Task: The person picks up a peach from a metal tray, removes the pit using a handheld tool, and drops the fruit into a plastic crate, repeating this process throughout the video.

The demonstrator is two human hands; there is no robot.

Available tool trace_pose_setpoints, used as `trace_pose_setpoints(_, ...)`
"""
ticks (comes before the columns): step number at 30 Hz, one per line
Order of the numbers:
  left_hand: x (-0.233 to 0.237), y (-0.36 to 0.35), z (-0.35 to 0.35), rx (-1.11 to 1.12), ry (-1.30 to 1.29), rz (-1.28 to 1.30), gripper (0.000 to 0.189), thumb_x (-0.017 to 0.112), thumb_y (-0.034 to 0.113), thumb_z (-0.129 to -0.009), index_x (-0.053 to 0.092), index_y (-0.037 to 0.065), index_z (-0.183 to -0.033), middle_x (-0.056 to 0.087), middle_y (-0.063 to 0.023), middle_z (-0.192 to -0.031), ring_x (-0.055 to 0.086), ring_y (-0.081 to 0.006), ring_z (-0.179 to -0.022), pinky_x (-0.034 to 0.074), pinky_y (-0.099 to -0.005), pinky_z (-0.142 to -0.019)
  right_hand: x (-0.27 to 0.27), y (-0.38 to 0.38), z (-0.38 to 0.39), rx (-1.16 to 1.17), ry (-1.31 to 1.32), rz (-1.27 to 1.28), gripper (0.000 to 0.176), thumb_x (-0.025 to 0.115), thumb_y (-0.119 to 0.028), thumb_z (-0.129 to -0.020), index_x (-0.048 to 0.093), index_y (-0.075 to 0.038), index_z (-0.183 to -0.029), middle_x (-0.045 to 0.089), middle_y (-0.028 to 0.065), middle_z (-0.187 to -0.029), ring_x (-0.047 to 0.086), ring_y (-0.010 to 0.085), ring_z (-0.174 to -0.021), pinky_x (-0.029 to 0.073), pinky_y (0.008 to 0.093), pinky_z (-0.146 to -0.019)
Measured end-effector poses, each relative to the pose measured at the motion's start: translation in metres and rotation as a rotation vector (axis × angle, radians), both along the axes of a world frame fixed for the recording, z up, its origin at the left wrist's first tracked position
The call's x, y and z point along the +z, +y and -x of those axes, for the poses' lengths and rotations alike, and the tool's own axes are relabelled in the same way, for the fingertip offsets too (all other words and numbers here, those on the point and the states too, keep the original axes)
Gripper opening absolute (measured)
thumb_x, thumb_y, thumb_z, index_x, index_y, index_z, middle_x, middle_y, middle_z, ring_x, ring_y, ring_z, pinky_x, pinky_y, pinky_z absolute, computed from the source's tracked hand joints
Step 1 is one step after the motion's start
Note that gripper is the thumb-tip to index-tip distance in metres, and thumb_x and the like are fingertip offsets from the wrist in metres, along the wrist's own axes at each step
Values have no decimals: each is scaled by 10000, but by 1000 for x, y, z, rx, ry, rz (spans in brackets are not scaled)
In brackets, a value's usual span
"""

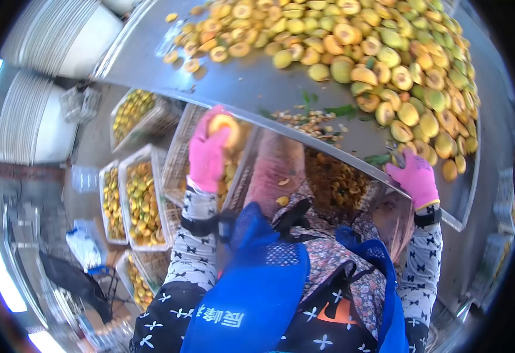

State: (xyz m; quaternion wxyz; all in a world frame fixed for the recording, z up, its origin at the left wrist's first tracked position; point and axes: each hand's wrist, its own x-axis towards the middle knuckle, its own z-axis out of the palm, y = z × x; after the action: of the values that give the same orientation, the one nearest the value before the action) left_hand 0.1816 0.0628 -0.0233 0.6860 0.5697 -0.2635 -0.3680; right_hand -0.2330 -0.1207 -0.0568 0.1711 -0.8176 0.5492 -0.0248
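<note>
My left hand, in a pink glove, grips a yellow peach half beside the table's near edge. Below it stands a crate with more yellow fruit. My right hand, also gloved in pink, is closed at the table's edge near the heap's right part. A small dark metal piece shows by its fingertips; I cannot tell what tool it belongs to. On the metal table lies a large heap of peach halves, many with the cut face up. Small pale pits and green leaves lie near the edge.
A container of brownish fruit scraps is below the table, between my knees. To the left, several crates of fruit stand on the floor. Stacked white trays rise at the far left. A raised rim edges the table.
</note>
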Motion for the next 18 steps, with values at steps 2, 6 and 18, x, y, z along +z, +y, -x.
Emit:
trace_pose_setpoints(2,-10,31,-48,300,-301,-166,482,656,48,-898,521,-5,-1357,600,-140,-1217,591,-220,-1128,505,-304,-958,4,-3,-14,11,30,-75,633,716,-485,-740,581,0,-1123,694,207,-867,671,387,-904,513,466,-817)
trace_pose_setpoints(6,-51,74,-86,500,-374,-235,505,699,95,-893,533,-2,-1359,596,-145,-1249,580,-228,-1158,493,-322,-975,-3,-17,-29,51,139,-118,620,742,-446,-713,578,27,-1079,687,222,-928,659,396,-942,507,458,-854)
trace_pose_setpoints(18,-65,35,-9,166,0,-317,287,600,167,-983,655,-12,-1200,715,-77,-1049,645,-130,-984,512,-278,-862,43,5,-44,-269,-901,-428,488,670,-368,-877,586,-50,-1237,622,2,-860,521,87,-588,417,256,-521)
